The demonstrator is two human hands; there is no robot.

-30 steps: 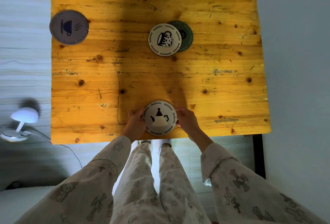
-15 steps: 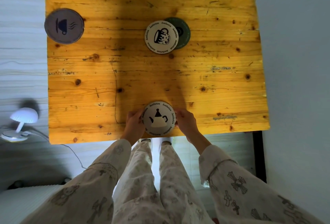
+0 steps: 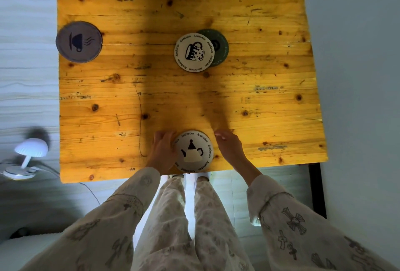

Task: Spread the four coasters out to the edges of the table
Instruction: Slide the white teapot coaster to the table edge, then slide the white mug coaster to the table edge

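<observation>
Teapot coaster [image 3: 193,151] at bottom edge of table [image 3: 259,106]; left hand [image 3: 162,153] touching, right hand [image 3: 229,147] just beside (both loosely open, gripping nothing).

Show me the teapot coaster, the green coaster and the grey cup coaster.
teapot coaster [image 3: 193,151]: head view, on the teapot drawing at its middle.
green coaster [image 3: 220,47]: head view, on its uncovered right part.
grey cup coaster [image 3: 79,42]: head view, on the cup drawing.

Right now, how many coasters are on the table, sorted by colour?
White coasters: 2, the teapot coaster and the mug coaster
Grey coaster: 1
Dark green coaster: 1
Total: 4
</observation>
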